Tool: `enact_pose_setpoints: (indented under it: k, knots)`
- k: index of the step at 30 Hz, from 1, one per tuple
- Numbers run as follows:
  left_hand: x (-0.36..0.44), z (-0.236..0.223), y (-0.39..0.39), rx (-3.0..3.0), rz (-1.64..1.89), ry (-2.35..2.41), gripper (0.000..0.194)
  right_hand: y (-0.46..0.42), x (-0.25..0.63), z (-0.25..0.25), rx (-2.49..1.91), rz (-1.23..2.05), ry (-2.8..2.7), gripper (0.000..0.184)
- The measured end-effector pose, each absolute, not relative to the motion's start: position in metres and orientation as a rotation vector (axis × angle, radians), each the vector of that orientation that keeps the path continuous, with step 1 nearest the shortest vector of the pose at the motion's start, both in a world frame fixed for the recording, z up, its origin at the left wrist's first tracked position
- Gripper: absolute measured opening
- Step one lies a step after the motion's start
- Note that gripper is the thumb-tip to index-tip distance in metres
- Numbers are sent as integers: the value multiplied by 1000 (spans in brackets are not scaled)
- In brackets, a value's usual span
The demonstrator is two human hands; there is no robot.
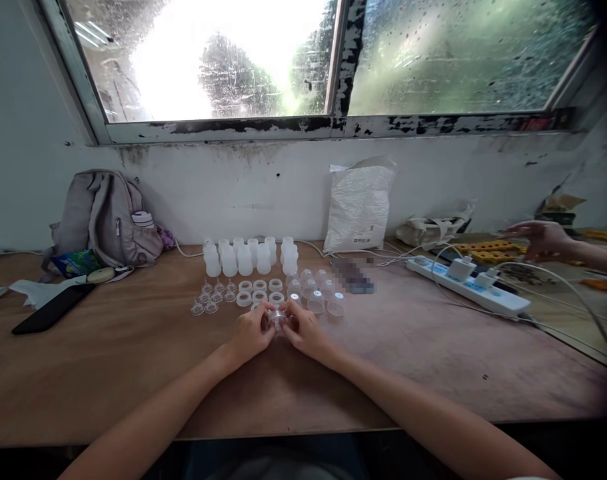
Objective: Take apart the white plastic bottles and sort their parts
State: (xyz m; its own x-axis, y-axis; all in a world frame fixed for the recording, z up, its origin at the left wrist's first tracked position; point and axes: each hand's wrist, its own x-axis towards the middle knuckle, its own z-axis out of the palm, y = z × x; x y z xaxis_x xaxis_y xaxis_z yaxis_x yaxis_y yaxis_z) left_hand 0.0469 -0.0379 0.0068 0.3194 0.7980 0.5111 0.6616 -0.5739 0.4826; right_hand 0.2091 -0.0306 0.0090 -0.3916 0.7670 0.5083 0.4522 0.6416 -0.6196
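Observation:
My left hand [253,332] and my right hand [304,330] meet near the middle of the table, fingers pinched around a clear bottle nipple [277,320]. Fingers cover much of it, and I cannot tell whether a ring is round it. Just beyond my hands lie translucent collar rings [244,299] in rows, one partly hidden by my left hand. To their left are several loose clear nipples [211,307]. Several clear domed caps [315,302] stand to the right, close to my right hand. White baby bottles [244,260] stand upright in rows behind the rings.
A grey backpack [103,217] and black phone [53,309] are at left. Behind the caps are a blurred flat object [353,276] and a white bag [359,207]. A power strip [468,287] with cables lies right; beyond it another person's hand [543,239] hovers near yellow parts [493,251].

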Motion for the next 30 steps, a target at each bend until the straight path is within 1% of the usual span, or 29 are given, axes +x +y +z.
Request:
enact_pose_setpoints:
  k: [6, 14, 16, 22, 30]
  knots:
    - [47, 7, -38, 2424, 1131, 1361, 17, -31, 208, 10, -948, 515, -2054, 9]
    - [46, 12, -41, 2420, 1027, 1331, 24, -30, 210, 8, -946, 460, -2084, 15]
    - [45, 13, -41, 2419, 1009, 1336, 22, -30, 211, 8, -945, 446, -2087, 15]
    - [44, 14, -42, 2426, 1004, 1322, 16, -31, 211, 9, -960, 487, -2080, 5]
    - [43, 14, -41, 2440, 1014, 1302, 12, -29, 211, 7, -945, 500, -2096, 5]
